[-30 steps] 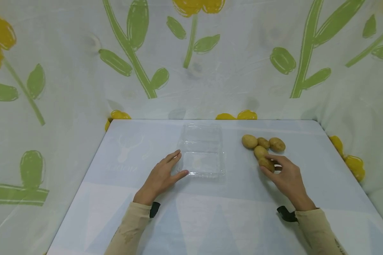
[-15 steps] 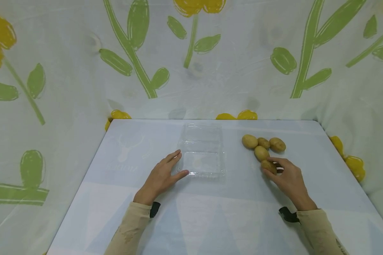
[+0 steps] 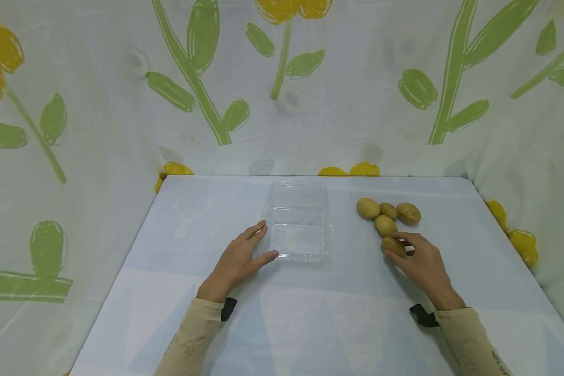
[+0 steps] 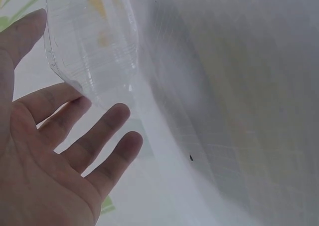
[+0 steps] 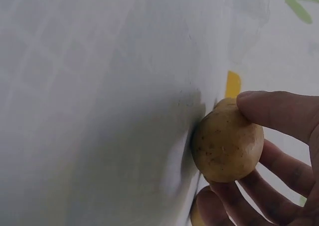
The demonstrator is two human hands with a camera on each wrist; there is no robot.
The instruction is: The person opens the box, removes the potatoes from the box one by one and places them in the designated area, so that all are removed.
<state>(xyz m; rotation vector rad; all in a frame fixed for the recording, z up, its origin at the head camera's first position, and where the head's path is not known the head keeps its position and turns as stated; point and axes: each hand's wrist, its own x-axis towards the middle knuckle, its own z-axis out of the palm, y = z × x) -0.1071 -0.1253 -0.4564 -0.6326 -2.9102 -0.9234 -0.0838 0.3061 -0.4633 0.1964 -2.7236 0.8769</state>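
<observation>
In the head view my right hand [image 3: 425, 269] pinches a small tan potato [image 3: 392, 247] between thumb and fingers at the near end of a potato group. The right wrist view shows this potato [image 5: 227, 146] at the table surface, the thumb on one side and fingertips on the other. My left hand [image 3: 237, 263] lies at the left side of a clear plastic clamshell box [image 3: 305, 256], which stands with its lid folded back. Its fingers are loosely spread and touch the box [image 4: 92, 41] edge; the left wrist view shows nothing gripped in the palm.
Beyond the held potato lie several others: a near potato [image 3: 385, 226], a left one [image 3: 368, 208], a small middle one [image 3: 388, 210] and a right one [image 3: 409, 213]. The pale table [image 3: 291, 318] ends at a flowered curtain [image 3: 348, 115] behind.
The potato in my right hand shifts slightly right, then back left, staying close to the group. My left hand and the box stay still.
</observation>
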